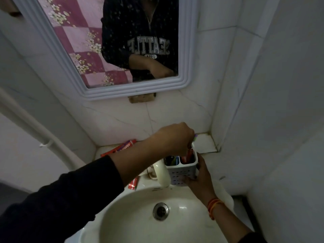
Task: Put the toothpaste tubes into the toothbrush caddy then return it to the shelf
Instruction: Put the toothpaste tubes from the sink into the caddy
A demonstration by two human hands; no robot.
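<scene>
Above the sink, at the caddy: both hands are at work.
Left hand (pixel 172 135): reaches in from the left over the caddy, fingers pinched downward on a red toothpaste tube (pixel 189 153) whose lower end stands inside the caddy's right compartment.
Right hand (pixel 199 176): wrapped around the caddy's right side and lower front, holding it upright; red and orange threads sit on the wrist.
Caddy (pixel 180 170): white, perforated front wall, two compartments; it is held at the back rim of the sink, just right of the tap. Left compartment holds dark and green items, too dim to identify.
Tap (pixel 163 174): cream-coloured, touching or just beside the caddy's left wall; which one cannot be told.
Long red toothpaste tube (pixel 121 148): lies flat on the ledge behind the sink, partly hidden by the left forearm.
Small red tube (pixel 133 184): lies at the sink's rim, left of the tap, below the forearm.
Sink (pixel 133 216): white basin with a metal drain at centre.
Mirror (pixel 185 79): white-framed, on the tiled wall above the ledge.
</scene>
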